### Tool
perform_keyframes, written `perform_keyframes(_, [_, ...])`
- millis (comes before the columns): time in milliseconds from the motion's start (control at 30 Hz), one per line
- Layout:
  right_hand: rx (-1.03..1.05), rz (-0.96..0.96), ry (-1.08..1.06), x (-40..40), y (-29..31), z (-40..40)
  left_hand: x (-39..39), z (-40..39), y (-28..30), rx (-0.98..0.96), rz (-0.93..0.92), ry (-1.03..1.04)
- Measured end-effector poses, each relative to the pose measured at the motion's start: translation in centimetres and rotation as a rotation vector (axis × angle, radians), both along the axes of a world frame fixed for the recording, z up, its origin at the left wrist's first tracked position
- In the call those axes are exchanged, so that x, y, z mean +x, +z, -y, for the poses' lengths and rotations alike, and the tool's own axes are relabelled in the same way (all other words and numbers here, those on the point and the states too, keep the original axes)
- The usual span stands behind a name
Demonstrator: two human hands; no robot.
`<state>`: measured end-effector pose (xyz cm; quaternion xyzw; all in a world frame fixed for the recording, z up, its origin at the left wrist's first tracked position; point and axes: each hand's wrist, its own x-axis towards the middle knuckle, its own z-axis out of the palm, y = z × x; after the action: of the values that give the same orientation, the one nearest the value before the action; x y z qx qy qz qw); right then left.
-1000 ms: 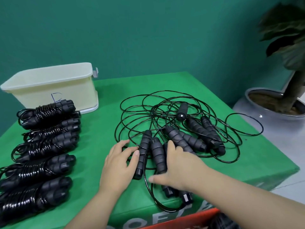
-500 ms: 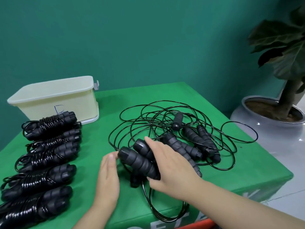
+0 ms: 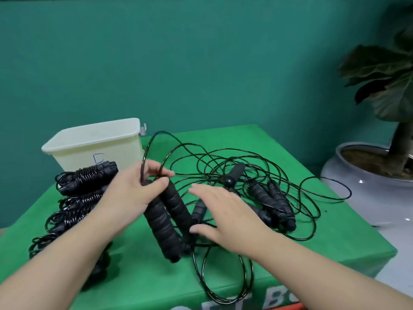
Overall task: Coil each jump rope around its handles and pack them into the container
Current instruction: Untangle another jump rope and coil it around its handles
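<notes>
left of the held pair of handles, five coiled ropes lay in a row before the lidded container. the left hand gripped the pair at its upper end, fingers also pinching two cord strands that looped up and away toward the container. the handles' long axis ran down and toward the person, tips hanging free. right of the pair, the right hand hovered flat with fingers spread, holding nothing, nearer the loose tangle; it was probably best placed to feed cord for winding.
</notes>
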<state>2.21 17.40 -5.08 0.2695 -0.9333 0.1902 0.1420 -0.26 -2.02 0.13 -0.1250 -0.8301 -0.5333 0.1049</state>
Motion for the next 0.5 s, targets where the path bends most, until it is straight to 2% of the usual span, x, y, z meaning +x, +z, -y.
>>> perform_keyframes(67, [-0.008,0.012,-0.121,-0.4,0.5,-1.1,0.1,0.7,2.4,-0.074,-0.111,0.011])
perform_keyframes(167, [-0.128,0.078,-0.324,-1.5,1.4,-2.7,0.5,1.3,5.7,-0.097,-0.255,0.057])
perform_keyframes(267, [-0.247,0.153,-0.442,-2.4,2.9,-3.8,1.0,1.7,7.8,-0.055,-0.316,0.099])
perform_keyframes(400, [-0.276,0.13,-0.337,-2.8,6.1,-3.7,2.6,1.6,9.4,0.188,-0.218,-0.044])
perform_keyframes(500, [-0.286,0.062,-0.197,-3.0,9.1,-2.1,4.2,0.9,10.1,0.224,-0.137,-0.144])
